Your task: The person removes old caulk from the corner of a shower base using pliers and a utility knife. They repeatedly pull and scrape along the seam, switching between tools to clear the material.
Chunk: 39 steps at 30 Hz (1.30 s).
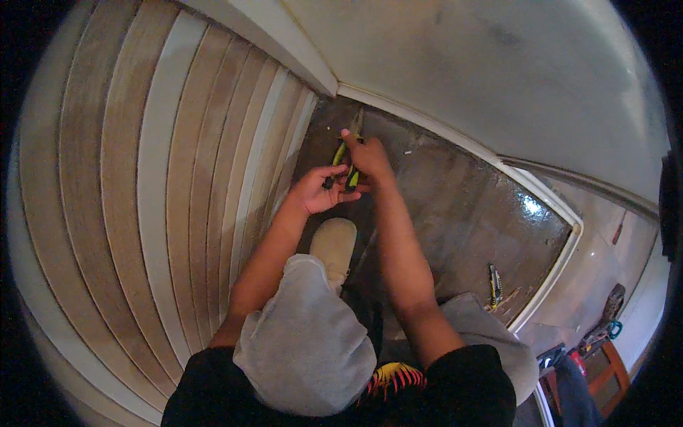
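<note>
In the corner of a dark wet floor, I hold pliers [338, 153] with yellow-green and black handles. My right hand [370, 155] closes around them near the jaws, thumb extended along the far side. My left hand [318, 191] curls its fingers about the handle ends from the left, palm partly turned up. The jaws are mostly hidden by the right hand and point away from me, toward the corner. Just below my hands is my beige shoe [333, 245].
Striped cladding [188, 149] rises close on the left. A pale panel [484, 78] stands ahead, above a white frame edge [455, 135]. A utility knife [495, 285] lies on the floor at right. Beyond the frame are tools [605, 324] and a wooden piece [610, 377].
</note>
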Motion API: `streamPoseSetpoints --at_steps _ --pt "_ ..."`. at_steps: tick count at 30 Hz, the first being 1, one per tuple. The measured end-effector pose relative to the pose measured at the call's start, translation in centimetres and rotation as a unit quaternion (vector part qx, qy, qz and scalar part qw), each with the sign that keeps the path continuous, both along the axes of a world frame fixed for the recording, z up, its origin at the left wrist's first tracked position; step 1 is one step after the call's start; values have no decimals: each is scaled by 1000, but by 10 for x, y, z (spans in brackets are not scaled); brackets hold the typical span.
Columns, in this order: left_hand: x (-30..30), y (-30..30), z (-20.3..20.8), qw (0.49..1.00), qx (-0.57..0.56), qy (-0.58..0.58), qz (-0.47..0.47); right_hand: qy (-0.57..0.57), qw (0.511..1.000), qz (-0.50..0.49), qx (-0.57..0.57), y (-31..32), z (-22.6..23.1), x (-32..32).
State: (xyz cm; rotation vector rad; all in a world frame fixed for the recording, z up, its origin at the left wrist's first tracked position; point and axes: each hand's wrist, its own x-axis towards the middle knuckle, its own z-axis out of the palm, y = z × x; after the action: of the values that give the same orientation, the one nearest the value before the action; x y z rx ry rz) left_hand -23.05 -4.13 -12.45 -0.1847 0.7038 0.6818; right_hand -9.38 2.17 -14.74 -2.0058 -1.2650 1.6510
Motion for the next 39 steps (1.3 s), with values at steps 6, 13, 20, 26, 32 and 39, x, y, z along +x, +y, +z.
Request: streamPoseSetpoints --at_steps 6,13,20,26,32,39 --pt "16 -14 -17 992 -26 -87 89 -7 996 86 15 3 17 10" --pt "14 -4 -25 986 -7 155 -53 -8 999 31 33 -15 11 24" --pt "34 -12 -10 662 256 680 -184 -47 998 -17 44 -33 49 -15" --pt "41 16 26 347 297 776 -436 33 987 -156 7 -16 -32 -31" --pt "36 20 37 377 256 759 -466 61 979 -196 4 -17 -14 -36" --pt "18 -37 1 601 283 688 -293 209 975 -63 -37 -44 -6 -15"
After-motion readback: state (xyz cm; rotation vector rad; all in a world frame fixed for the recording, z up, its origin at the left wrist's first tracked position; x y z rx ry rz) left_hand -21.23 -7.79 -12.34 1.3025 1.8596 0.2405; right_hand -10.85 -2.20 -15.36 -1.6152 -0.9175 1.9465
